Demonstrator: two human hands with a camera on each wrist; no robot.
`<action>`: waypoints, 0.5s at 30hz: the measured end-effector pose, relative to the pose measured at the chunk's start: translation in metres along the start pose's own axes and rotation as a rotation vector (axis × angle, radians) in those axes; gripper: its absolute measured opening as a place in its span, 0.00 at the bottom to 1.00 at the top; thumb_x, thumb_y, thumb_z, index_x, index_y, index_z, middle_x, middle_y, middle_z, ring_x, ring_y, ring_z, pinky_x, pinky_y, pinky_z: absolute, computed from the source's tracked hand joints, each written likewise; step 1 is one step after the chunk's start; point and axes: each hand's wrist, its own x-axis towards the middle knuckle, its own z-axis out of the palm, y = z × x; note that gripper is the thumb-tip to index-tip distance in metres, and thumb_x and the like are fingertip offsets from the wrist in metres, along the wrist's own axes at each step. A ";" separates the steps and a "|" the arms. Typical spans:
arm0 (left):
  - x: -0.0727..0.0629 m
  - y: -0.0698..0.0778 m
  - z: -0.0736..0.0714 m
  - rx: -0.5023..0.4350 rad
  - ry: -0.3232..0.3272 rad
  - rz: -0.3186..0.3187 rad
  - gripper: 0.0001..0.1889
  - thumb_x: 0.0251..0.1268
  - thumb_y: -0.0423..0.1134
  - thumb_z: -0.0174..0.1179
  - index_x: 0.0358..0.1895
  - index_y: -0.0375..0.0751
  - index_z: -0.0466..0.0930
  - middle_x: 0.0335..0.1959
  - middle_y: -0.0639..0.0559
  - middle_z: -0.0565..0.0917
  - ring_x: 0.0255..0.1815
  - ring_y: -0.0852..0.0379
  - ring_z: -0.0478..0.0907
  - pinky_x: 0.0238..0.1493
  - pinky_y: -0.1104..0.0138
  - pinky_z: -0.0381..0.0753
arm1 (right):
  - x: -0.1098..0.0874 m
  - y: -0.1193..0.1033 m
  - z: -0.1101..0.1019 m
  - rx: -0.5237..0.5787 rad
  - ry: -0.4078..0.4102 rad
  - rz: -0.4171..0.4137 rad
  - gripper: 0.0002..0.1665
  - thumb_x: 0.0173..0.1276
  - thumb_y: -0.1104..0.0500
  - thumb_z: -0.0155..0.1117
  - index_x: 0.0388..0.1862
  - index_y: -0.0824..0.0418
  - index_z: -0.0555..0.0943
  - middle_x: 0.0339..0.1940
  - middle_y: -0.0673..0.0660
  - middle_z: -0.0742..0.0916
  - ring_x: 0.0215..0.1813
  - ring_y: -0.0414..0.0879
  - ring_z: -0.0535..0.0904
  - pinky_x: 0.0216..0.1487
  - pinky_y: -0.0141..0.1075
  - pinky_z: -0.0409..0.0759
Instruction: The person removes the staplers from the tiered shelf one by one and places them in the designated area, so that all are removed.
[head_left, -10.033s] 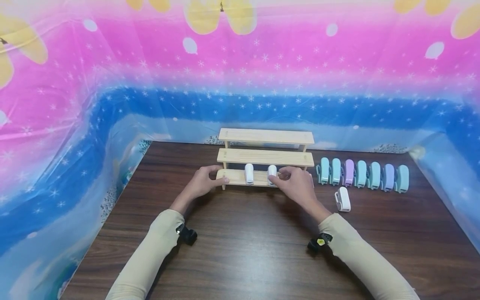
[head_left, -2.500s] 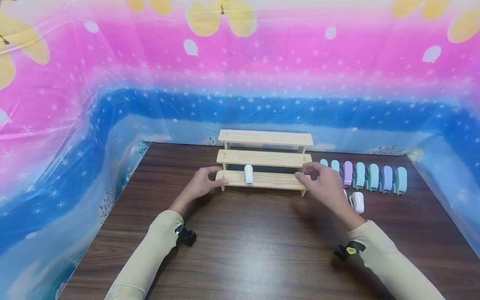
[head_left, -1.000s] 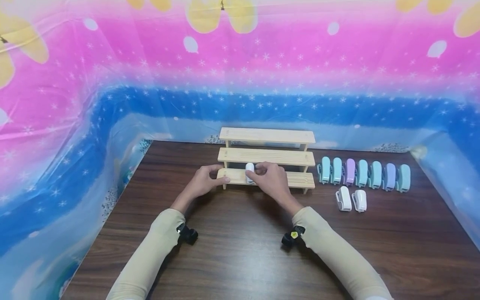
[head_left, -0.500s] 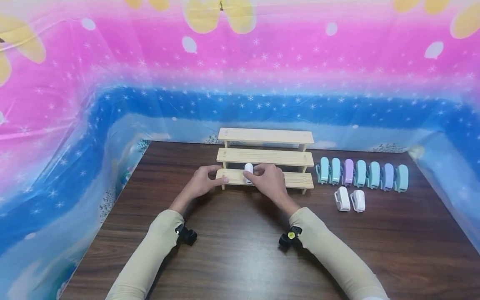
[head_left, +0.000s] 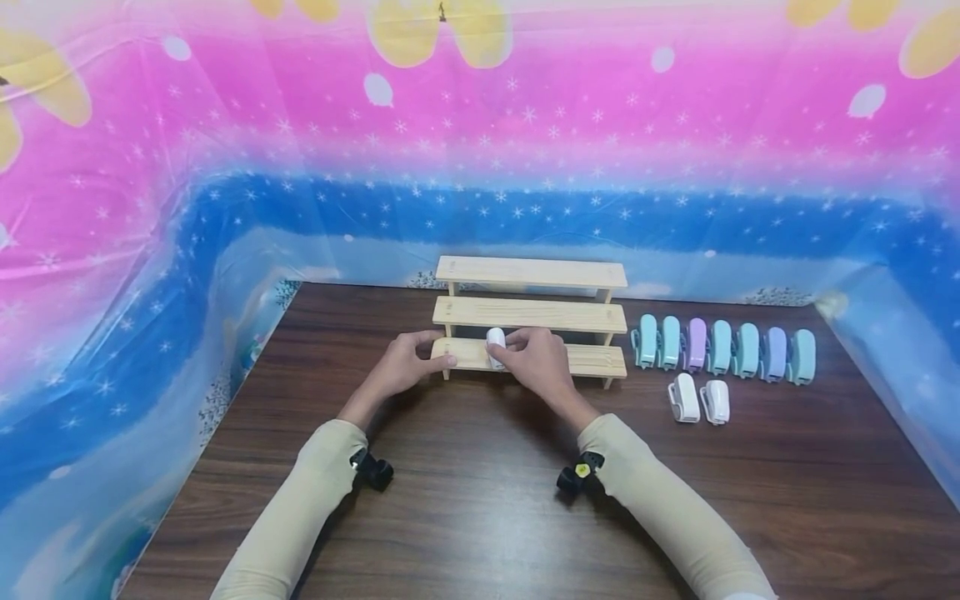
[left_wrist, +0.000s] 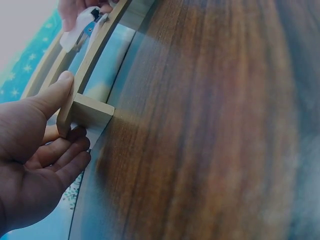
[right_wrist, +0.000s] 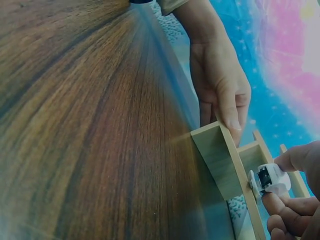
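A three-tier wooden shelf stand (head_left: 529, 313) stands at the back of the table. My left hand (head_left: 408, 364) pinches the left end of its lowest tier, thumb on top and fingers beneath, as the left wrist view shows. At that same tier, my right hand (head_left: 543, 365) grips a white mini stapler (head_left: 495, 338) between thumb and fingers. The stapler leans slightly in the head view. In the right wrist view its front end, with a dark part inside, faces the camera, and its base (right_wrist: 253, 184) is at the tier's edge.
Right of the stand, several teal and purple mini staplers (head_left: 721, 347) form a row. Two more white ones, a left one (head_left: 685, 398) and a right one (head_left: 717, 402), sit in front of that row. A patterned cloth (head_left: 480, 192) hangs behind the dark wooden table (head_left: 465, 517).
A white stapler formerly on the lowest tier's right part now sits on the table beside the other white one. My right hand moved left and took hold of the remaining stapler, now slightly tilted.
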 end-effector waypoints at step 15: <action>-0.001 0.001 0.000 0.014 -0.002 -0.011 0.32 0.67 0.51 0.69 0.69 0.36 0.76 0.65 0.40 0.80 0.47 0.50 0.79 0.56 0.53 0.76 | -0.006 0.003 -0.014 0.035 0.005 0.005 0.23 0.62 0.40 0.74 0.38 0.59 0.91 0.30 0.51 0.91 0.32 0.43 0.86 0.33 0.39 0.80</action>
